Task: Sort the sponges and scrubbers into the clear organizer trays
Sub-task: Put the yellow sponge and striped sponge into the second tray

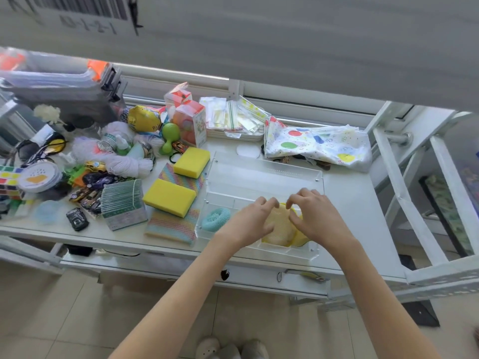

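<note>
Clear organizer tray (261, 174) at centre frame on the white counter (350, 203), long empty rear section toward the window, smaller front compartments nearer the camera. Pale yellow scrubber (278, 226), round and knitted, in a front compartment at lower centre, with a brighter yellow scrubber (300, 237) tucked just beside it on its right edge. Teal scrubber (215, 218), ring-shaped, alone in the front compartment at the tray's left end. Left hand (252, 221) over the pale yellow scrubber from the left, fingers curled and pinching at its upper rim; right hand (315, 215) over it from the right, fingertips bent down onto the same rim, close to the left fingertips but not clearly touching them. Both hands thus closed on the pale yellow scrubber, though exact contact under the fingers hidden. Left of the tray, two yellow sponges: far yellow sponge (191, 161) resting on a striped cloth (182, 178), near yellow sponge (169, 197) overlapping that cloth and a second striped cloth (172, 225) at the counter's front edge. Further left, a banded stack of green-edged cards (123, 203), toy cars (88, 195), white yarn (121, 161) and a round lidded tub (39, 177). Upper right of the tray, a spotted plastic bag (318, 146); behind it at upper centre, a pile of small zip bags (233, 115).
</note>
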`<state>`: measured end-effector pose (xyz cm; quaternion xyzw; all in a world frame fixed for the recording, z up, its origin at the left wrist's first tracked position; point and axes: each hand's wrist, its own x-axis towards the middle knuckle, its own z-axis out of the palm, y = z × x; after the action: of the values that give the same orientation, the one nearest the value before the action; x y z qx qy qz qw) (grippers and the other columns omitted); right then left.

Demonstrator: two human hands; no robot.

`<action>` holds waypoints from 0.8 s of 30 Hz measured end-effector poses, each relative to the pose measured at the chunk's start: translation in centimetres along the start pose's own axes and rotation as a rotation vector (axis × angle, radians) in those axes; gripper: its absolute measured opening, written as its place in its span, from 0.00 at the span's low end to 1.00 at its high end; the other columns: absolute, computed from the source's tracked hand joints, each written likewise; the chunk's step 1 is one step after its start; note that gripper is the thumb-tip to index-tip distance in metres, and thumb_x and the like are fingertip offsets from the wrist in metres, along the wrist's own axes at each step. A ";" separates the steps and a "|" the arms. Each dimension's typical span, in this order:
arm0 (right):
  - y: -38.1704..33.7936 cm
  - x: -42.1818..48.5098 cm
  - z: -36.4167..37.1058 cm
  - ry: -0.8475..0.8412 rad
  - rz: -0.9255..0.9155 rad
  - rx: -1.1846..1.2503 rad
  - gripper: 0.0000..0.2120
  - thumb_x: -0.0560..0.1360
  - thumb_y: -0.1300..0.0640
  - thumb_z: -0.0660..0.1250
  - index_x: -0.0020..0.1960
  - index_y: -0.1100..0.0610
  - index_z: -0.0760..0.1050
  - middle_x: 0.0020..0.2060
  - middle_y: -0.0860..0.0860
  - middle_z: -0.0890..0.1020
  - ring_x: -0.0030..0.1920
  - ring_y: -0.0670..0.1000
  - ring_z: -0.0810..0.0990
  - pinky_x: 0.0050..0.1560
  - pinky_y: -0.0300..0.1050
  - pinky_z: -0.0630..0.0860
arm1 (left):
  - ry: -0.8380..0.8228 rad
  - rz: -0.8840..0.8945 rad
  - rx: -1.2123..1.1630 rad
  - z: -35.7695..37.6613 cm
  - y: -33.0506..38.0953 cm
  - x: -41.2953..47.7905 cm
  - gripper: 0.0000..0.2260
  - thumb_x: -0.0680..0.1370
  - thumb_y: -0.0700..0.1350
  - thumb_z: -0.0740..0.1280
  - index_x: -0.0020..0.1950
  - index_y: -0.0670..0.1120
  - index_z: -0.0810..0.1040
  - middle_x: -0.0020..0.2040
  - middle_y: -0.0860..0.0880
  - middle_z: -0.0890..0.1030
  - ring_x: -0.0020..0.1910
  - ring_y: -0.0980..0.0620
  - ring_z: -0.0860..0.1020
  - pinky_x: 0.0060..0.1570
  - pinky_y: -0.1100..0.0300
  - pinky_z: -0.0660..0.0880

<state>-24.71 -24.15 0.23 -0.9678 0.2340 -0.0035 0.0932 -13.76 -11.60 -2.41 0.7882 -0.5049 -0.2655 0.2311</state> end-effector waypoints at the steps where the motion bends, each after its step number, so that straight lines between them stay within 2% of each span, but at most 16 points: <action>1: -1.2 0.7 -0.3 0.008 -0.017 0.041 0.10 0.76 0.55 0.61 0.55 0.53 0.77 0.54 0.52 0.78 0.59 0.53 0.73 0.61 0.46 0.66 | 0.026 -0.023 0.024 -1.0 -0.4 -0.4 0.15 0.77 0.42 0.63 0.63 0.46 0.69 0.58 0.45 0.74 0.53 0.43 0.78 0.55 0.48 0.76; 3: -3.9 2.2 -0.6 0.010 -0.058 0.118 0.09 0.76 0.56 0.61 0.54 0.54 0.77 0.53 0.52 0.78 0.58 0.53 0.73 0.59 0.46 0.68 | 0.080 -0.085 0.097 -3.1 -1.9 -1.4 0.10 0.77 0.40 0.61 0.58 0.45 0.72 0.56 0.45 0.76 0.51 0.44 0.78 0.52 0.49 0.76; 5: -6.7 4.0 -0.5 0.002 -0.110 0.174 0.09 0.76 0.56 0.61 0.54 0.55 0.77 0.53 0.53 0.78 0.56 0.54 0.74 0.56 0.48 0.72 | 0.135 -0.165 0.198 -5.1 -4.2 -2.3 0.09 0.77 0.37 0.59 0.56 0.44 0.72 0.55 0.45 0.76 0.52 0.44 0.76 0.49 0.50 0.76; 9: -12.6 8.5 1.1 -0.051 -0.198 0.243 0.11 0.77 0.57 0.61 0.56 0.58 0.76 0.54 0.56 0.78 0.56 0.56 0.75 0.56 0.51 0.74 | 0.177 -0.323 0.438 -7.8 -9.3 -4.2 0.16 0.75 0.32 0.58 0.61 0.43 0.69 0.59 0.42 0.72 0.58 0.42 0.70 0.47 0.52 0.72; 12: -16.2 12.1 3.1 -0.107 -0.222 0.242 0.13 0.76 0.59 0.62 0.59 0.59 0.74 0.57 0.59 0.76 0.58 0.59 0.75 0.56 0.54 0.75 | 0.040 -0.404 0.553 -8.3 -12.3 -4.7 0.24 0.75 0.34 0.60 0.70 0.45 0.62 0.67 0.41 0.66 0.66 0.41 0.64 0.57 0.48 0.71; 16: -18.8 16.3 5.9 -0.173 -0.218 0.117 0.18 0.75 0.63 0.61 0.65 0.59 0.69 0.62 0.61 0.71 0.61 0.63 0.71 0.54 0.57 0.73 | -0.143 -0.398 0.567 -8.3 -15.3 -4.3 0.35 0.75 0.38 0.65 0.77 0.50 0.51 0.77 0.44 0.53 0.75 0.42 0.53 0.69 0.44 0.61; 18: -19.5 18.0 7.0 -0.194 -0.162 0.077 0.19 0.76 0.61 0.60 0.67 0.56 0.66 0.64 0.61 0.68 0.62 0.64 0.70 0.54 0.57 0.72 | -0.145 -0.366 0.585 -8.3 -16.1 -4.0 0.38 0.74 0.38 0.66 0.77 0.51 0.47 0.78 0.45 0.50 0.77 0.43 0.49 0.73 0.42 0.55; 20: -20.2 19.4 7.9 -0.211 -0.083 0.062 0.19 0.78 0.54 0.58 0.68 0.53 0.65 0.67 0.61 0.66 0.64 0.66 0.68 0.58 0.57 0.70 | -0.120 -0.358 0.584 -8.4 -16.6 -3.6 0.39 0.74 0.35 0.65 0.77 0.51 0.46 0.78 0.44 0.50 0.78 0.42 0.47 0.75 0.40 0.50; 22: -20.8 20.4 8.7 -0.223 0.002 0.060 0.20 0.79 0.46 0.56 0.69 0.52 0.65 0.70 0.61 0.61 0.68 0.68 0.62 0.63 0.61 0.68 | -0.113 -0.352 0.550 -8.5 -17.0 -3.4 0.36 0.74 0.32 0.62 0.77 0.51 0.50 0.78 0.43 0.51 0.78 0.41 0.46 0.75 0.41 0.52; 24: -21.2 20.9 9.4 -0.226 0.074 0.102 0.22 0.79 0.43 0.55 0.68 0.52 0.65 0.72 0.61 0.58 0.71 0.68 0.55 0.63 0.65 0.68 | -0.122 -0.331 0.535 -8.5 -17.3 -3.4 0.34 0.74 0.29 0.61 0.75 0.50 0.54 0.77 0.44 0.53 0.77 0.41 0.48 0.74 0.41 0.54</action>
<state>3.95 -13.38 -5.90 -0.9467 0.2570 0.0972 0.1684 2.27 -1.05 -6.32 0.8750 -0.4347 -0.2042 -0.0614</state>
